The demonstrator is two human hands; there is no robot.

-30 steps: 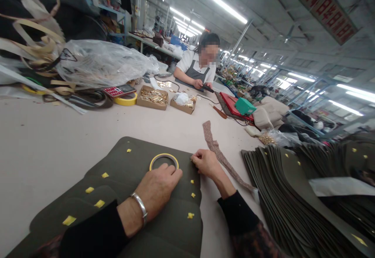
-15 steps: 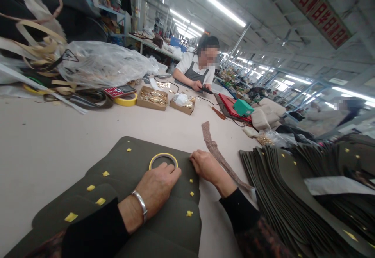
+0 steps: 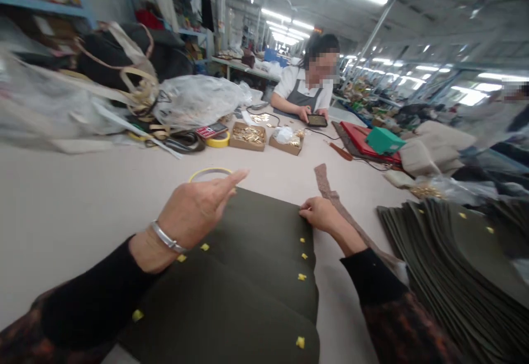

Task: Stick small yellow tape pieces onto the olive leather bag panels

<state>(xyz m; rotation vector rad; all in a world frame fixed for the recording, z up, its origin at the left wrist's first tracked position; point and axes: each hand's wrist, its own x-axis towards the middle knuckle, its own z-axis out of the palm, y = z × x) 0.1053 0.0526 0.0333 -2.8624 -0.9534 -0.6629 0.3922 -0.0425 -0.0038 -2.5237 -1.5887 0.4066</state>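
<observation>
Dark green sheets (image 3: 264,259) with small yellow pieces along their edges lie in front of me. My left hand (image 3: 194,215), with a silver bangle at the wrist, is over their upper left edge, its index finger stretched out. A yellow tape ring (image 3: 210,171) shows just behind that hand, partly covered by it; whether the hand grips the ring is unclear. At the upper right corner of the sheets, the fingers of my right hand (image 3: 320,213) are pinched together on the edge. A brown textured strip (image 3: 326,181) runs behind my right wrist.
Stacked dark green sheets (image 3: 438,259) fan out at the right. Boxes of gold-coloured parts (image 3: 248,137), a yellow tape roll (image 3: 218,141) and plastic bags (image 3: 202,99) stand at the back. A person (image 3: 306,88) across the table holds a dark device.
The view has turned left. My left hand has shifted with the tape ring to the left edge of the sheets and its index finger has straightened. My right hand stays at the corner.
</observation>
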